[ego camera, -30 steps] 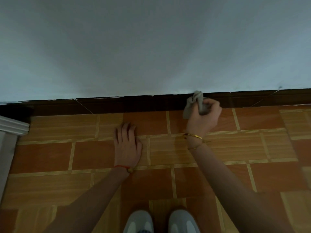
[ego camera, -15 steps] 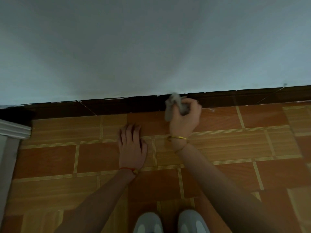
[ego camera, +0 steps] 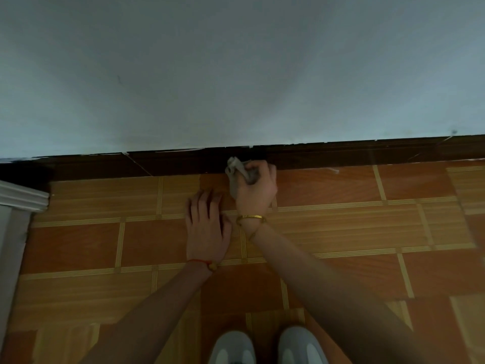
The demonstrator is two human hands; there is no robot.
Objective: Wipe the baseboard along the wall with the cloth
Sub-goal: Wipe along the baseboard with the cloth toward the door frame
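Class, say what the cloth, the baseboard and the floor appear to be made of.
Cloth: soft grey fabric, crumpled into folds. Baseboard: dark brown, slightly glossy, probably wood or tile. Floor: likely wood-look ceramic tiles, with printed grain and striped borders.

baseboard [ego camera: 367, 156] rightward seemingly unobstructed, left hand [ego camera: 207, 232] (flat) crowding leftward

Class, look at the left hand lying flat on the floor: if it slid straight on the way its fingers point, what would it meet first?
Probably the dark baseboard: the left hand points at it across bare floor tiles, left of the cloth.
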